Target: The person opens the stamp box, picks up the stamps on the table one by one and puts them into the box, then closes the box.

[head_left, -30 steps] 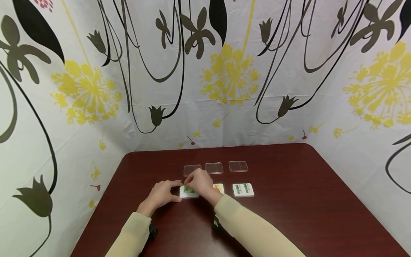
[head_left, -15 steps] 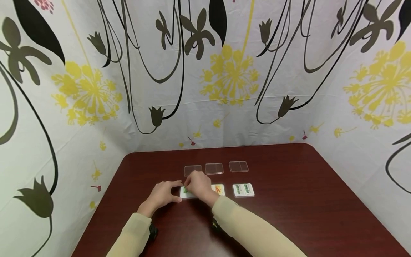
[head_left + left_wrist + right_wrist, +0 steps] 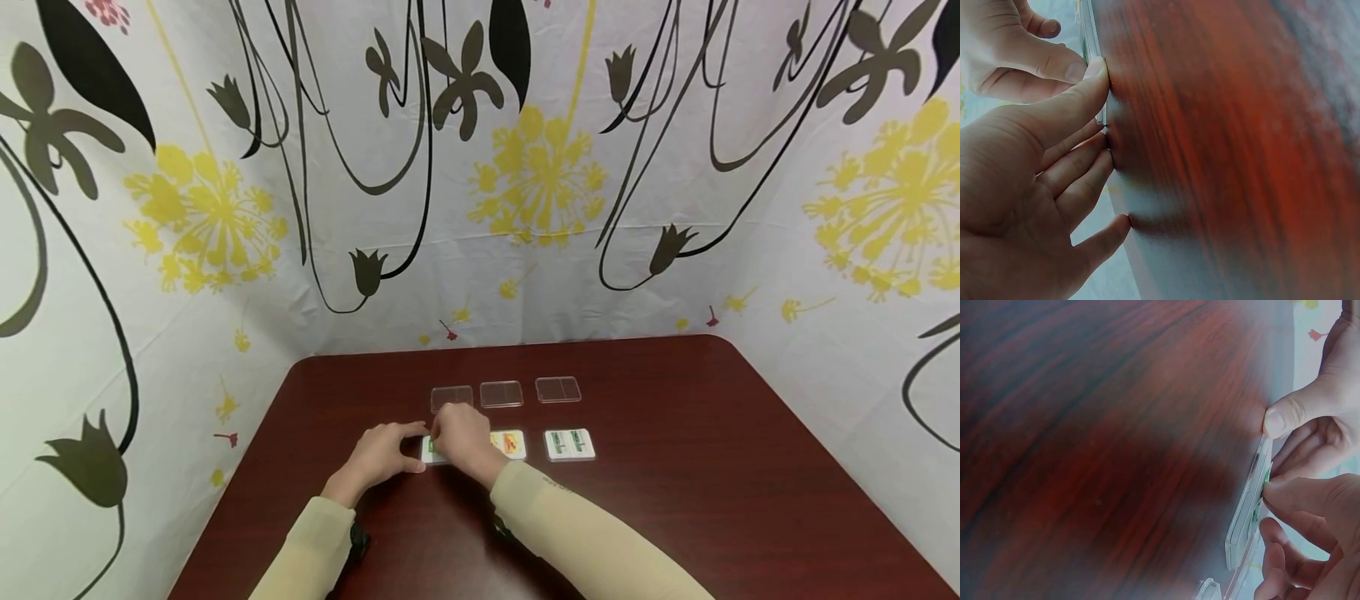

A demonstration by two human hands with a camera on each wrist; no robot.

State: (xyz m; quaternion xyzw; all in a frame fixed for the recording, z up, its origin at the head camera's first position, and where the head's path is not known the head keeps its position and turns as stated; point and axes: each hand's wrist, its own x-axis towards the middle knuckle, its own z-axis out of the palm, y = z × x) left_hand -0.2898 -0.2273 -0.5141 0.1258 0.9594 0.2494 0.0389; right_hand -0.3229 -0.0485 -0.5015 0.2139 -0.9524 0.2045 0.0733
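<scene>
A flat white case [image 3: 434,457] with green print lies on the table under both hands; most of its face is hidden. My left hand [image 3: 378,452] grips its left end, thumb at the near edge and fingers at the far side. My right hand [image 3: 465,440] bends over its top. In the right wrist view, the right thumb and forefinger pinch a small green-printed piece [image 3: 1267,473] at the upper face of the case. Right beside it lies a second case [image 3: 512,444] with orange print, partly covered by the right hand.
Further right lies a third case [image 3: 570,445] with two green prints. Behind the row sit three clear shallow covers: the left one [image 3: 452,394], the middle one [image 3: 501,394] and the right one [image 3: 558,389]. The dark red table [image 3: 675,500] meets a patterned cloth [image 3: 525,292].
My right hand and forearm have shifted slightly left and nearer, uncovering more of the orange-printed case and covering more of the green print. The left hand keeps its grip.
</scene>
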